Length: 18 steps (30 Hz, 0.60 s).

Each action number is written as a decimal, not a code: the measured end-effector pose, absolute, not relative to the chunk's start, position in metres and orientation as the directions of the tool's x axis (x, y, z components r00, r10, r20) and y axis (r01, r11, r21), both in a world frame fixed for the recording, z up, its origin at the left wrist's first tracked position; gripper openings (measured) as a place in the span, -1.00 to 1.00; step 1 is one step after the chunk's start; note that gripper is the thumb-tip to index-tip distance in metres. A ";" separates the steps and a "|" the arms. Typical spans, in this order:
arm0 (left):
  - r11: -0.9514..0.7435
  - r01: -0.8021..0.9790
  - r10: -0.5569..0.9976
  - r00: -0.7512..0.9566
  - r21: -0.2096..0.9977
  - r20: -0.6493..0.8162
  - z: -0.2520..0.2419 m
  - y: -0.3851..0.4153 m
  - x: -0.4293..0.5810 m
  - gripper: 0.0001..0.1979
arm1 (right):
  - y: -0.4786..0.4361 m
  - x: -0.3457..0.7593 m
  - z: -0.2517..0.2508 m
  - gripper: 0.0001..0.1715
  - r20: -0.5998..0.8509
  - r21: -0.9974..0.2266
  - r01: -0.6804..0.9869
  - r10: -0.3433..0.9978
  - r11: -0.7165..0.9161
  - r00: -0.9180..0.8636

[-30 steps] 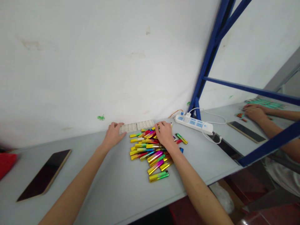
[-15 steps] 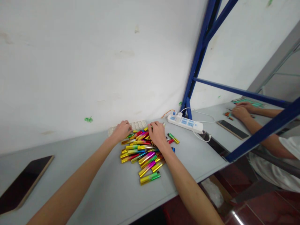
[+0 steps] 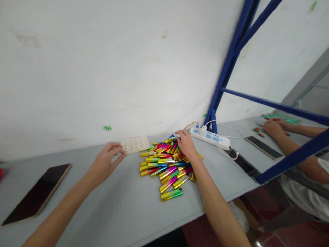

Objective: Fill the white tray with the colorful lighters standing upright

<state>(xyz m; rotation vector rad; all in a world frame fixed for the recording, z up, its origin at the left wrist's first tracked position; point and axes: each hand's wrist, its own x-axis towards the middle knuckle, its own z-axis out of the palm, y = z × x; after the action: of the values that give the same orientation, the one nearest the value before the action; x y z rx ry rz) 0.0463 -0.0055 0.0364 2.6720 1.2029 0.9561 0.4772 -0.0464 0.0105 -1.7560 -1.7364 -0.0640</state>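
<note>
My left hand [image 3: 108, 159] pinches the left end of a white tray [image 3: 135, 144] with rows of small cells, lying on the table near the wall. To the right, shiny cigarette lighters [image 3: 167, 160] in gold, red, magenta, green and blue form a loose pile. My right hand [image 3: 185, 143] rests over the far right side of that pile, fingers apart and curved, nothing seen in its grasp; its palm side is hidden. One yellow-green lighter [image 3: 172, 195] lies a little apart at the near edge of the heap.
A phone-like dark slab [image 3: 38, 192] lies at the left on the grey table [image 3: 115, 212]. A white power strip [image 3: 210, 137] with cables sits at the right, by a blue metal frame [image 3: 224, 68]. Beyond it, another person's hands [image 3: 275, 128] work near a second phone [image 3: 263, 147].
My left hand has left the pile and taken the tray's end, drawing it a little leftward. My right hand has moved right across the lighters, some of which have shifted. The view has turned slightly left.
</note>
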 end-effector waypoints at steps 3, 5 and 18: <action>-0.625 0.702 0.764 0.458 0.342 0.455 0.018 -0.049 -0.010 -0.38 | -0.039 0.482 0.012 -0.48 0.352 -0.361 0.923 0.936 0.133 0.003; -0.610 0.698 0.789 0.494 0.374 0.365 0.006 -0.073 -0.034 -0.36 | -0.034 0.481 0.015 -0.52 0.304 -0.352 0.926 0.952 0.133 -0.021; -0.638 0.554 0.733 0.650 0.534 0.200 0.017 -0.036 0.021 -0.42 | -0.043 0.467 0.054 -0.73 0.306 -0.511 0.845 0.952 0.158 0.008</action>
<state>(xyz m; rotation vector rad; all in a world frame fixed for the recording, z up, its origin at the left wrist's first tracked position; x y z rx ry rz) 0.0208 -0.0359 0.0169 2.4411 1.0101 0.5647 0.4672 -0.0427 0.0538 -1.7056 -1.8539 0.2361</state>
